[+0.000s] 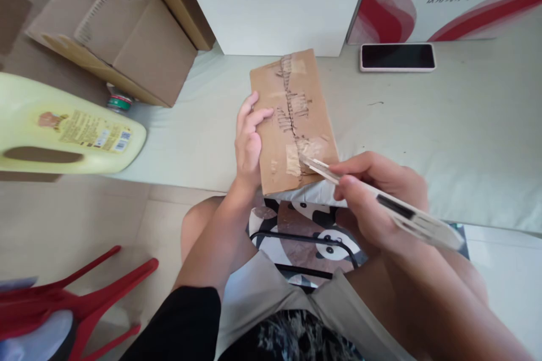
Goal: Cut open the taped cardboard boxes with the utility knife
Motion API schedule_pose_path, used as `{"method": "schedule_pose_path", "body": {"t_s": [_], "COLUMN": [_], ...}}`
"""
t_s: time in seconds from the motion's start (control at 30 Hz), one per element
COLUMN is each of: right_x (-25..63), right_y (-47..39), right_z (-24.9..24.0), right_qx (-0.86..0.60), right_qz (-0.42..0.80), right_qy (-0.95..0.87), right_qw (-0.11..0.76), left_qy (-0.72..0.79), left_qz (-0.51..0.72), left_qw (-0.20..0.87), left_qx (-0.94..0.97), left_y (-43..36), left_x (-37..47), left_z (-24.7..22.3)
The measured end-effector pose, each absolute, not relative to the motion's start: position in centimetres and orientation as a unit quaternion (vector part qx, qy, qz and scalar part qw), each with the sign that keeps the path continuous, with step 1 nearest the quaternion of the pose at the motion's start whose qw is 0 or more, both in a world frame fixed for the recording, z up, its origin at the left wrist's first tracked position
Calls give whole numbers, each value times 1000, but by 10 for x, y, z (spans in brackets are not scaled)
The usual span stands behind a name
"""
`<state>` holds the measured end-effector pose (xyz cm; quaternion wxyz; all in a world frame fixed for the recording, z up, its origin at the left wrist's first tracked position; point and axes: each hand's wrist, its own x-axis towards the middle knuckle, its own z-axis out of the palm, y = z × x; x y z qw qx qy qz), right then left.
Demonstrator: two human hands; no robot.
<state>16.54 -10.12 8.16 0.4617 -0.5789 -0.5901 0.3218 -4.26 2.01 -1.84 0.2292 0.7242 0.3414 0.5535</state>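
Observation:
A flat piece of brown cardboard [275, 152] lies at the front edge of the pale cloth-covered surface, with tape patches and a dark, jagged line of cut marks down its middle. My left hand [250, 138] rests on the cardboard's left side, fingers apart and lying on its edge. In my right hand [376, 194] is a white utility knife [417, 220], gripped between thumb and fingers. The knife's blade points up and left, its tip at the lower middle of the cardboard, by a piece of tape.
Behind the cardboard stands a white box [275, 5]. A phone [398, 57] lies at the right, before a red and white box [444, 5]. Open cardboard boxes [139, 39] and a yellow jug [71, 130] are at the left. A red stool [84, 299] stands below.

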Motion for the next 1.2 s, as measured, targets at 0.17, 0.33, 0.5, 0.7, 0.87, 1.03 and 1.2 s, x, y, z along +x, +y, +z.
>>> {"method": "schedule_pose_path", "body": {"t_s": [0.17,0.33,0.5,0.7,0.87,1.03,1.2], "right_x": [169,178,189,203,194,179,182], "right_y": [-103,-104,-107,-94,-96,-110,-109], "right_z": [81,84,80,70,77,87,83], "right_qx": [-565,-544,-486,-491,-479,-560,-577], "right_qz": [349,381,434,325,350,370,316], "right_qy": [-574,-543,-538,-409,-470,-536,-569], "right_qw": [480,513,535,697,654,511,493], "left_qy": [339,334,333,345,348,363,354], "left_qz": [556,545,546,541,534,537,539], "left_qw": [242,249,253,255,247,242,242], "left_qx": [719,728,726,723,730,722,725], "left_y": [21,17,16,16,15,14,14], "left_x": [-43,-43,-42,-41,-42,-40,-40], "left_z": [-18,-13,-12,-13,-12,-12,-13]}}
